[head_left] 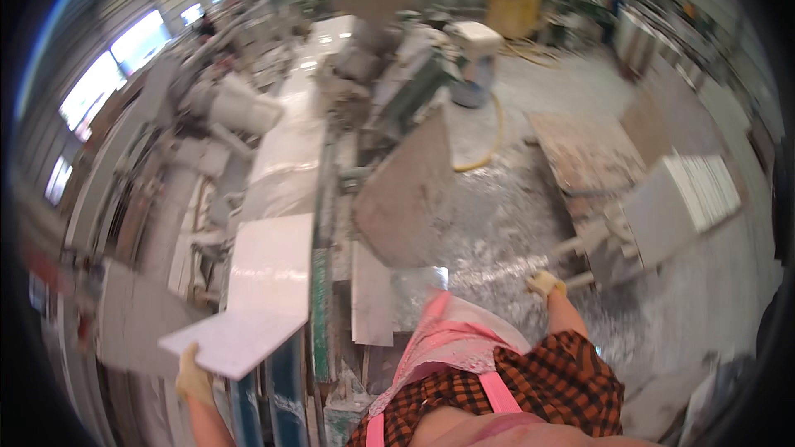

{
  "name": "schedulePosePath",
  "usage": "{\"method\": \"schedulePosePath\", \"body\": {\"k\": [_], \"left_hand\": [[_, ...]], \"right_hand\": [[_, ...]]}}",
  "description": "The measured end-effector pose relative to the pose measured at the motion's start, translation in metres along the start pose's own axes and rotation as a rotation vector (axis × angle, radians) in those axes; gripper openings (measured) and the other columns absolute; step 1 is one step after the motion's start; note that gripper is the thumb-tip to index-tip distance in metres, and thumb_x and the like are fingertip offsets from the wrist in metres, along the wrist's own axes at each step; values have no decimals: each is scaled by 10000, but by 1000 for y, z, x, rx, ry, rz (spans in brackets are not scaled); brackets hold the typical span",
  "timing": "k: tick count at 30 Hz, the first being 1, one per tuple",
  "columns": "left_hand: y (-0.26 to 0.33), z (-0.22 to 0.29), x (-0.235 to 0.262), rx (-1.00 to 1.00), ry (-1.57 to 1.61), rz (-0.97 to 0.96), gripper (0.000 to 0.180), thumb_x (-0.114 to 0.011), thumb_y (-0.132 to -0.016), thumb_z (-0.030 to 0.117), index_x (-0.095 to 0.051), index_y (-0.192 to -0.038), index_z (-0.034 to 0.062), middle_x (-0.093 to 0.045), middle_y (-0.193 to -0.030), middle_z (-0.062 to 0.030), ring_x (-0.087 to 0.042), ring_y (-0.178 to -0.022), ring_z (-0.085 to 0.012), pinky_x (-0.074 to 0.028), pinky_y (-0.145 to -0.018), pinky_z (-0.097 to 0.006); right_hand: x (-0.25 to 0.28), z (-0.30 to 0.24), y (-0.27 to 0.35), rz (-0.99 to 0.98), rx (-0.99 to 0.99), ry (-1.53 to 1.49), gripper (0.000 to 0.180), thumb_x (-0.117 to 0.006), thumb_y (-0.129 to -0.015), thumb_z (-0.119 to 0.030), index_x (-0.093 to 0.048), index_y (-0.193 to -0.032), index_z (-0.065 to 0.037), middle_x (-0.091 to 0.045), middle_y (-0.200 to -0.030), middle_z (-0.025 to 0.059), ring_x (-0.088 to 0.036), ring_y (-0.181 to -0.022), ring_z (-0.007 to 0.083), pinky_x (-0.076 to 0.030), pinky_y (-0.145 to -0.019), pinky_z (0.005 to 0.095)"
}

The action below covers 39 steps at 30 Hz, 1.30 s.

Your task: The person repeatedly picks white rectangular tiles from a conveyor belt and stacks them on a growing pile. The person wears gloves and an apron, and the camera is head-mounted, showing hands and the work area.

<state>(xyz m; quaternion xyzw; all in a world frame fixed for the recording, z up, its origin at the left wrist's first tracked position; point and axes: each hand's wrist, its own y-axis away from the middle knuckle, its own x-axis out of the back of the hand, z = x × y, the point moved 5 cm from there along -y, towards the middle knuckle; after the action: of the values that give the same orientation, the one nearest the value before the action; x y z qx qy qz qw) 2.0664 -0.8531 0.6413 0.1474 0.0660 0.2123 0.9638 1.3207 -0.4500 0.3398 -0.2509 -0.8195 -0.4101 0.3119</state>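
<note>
Gripping the near corner of a white tile (236, 339), the gloved left hand (195, 376) has its fingers closed around the tile's edge, thumb on top as far as the blur allows. The tile hangs level just off the near end of the bench (286, 157), beside a second white slab (272, 269) lying flat on that bench. The right hand (545, 283), also gloved, is held out to the side over the wet floor (505, 231); it holds nothing, and whether its fingers are spread or curled I cannot tell.

The tile looks stiff, thin and fairly heavy for one hand, likely slick from stone slurry and brittle at its corners. A hold on two opposite edges, near the middle, would probably steady it better than one corner.

Farther out, a brown slab (406, 198) leans against the bench's right side.
</note>
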Motion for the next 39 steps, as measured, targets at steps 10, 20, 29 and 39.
{"method": "schedulePosePath", "body": {"k": [10,20,29,39], "left_hand": [[0,-10,34,-59,-710,-580,676,-581,-906,134,-201,-1451,8,-506,-1335,-196,-500,-1146,-240,-379,-964,-352],[71,37,-57,-102,-450,-279,447,-541,-911,313,-584,-1228,2,-652,-1131,-117,-616,-975,-252,-497,-818,-370],[181,81,-207,-636,-795,-351,397,-663,-854,118,-590,-1193,-76,-663,-1107,-164,-659,-905,-253,-541,-774,-355],[409,-103,-570,-624,-1189,-1055,382,-674,-829,242,-678,-1128,4,-728,-950,-175,-713,-873,-263,-544,-782,-383]], "right_hand": [[3,-9,12,-66,-44,-156,334,-510,-914,-260,-667,-963,31,-748,-891,133,-721,-839,221,-576,-770,356],[45,-24,12,-60,4,-248,373,-459,-942,-285,-613,-974,53,-710,-725,174,-698,-626,258,-556,-607,367],[137,0,-49,239,121,-1092,336,-526,-984,-327,-678,-1043,-33,-544,-614,19,-530,-495,133,-504,-575,285],[229,-24,-103,-170,367,-1142,409,-483,-1032,-334,-669,-1150,10,-666,-661,64,-645,-602,142,-556,-668,281]]}}
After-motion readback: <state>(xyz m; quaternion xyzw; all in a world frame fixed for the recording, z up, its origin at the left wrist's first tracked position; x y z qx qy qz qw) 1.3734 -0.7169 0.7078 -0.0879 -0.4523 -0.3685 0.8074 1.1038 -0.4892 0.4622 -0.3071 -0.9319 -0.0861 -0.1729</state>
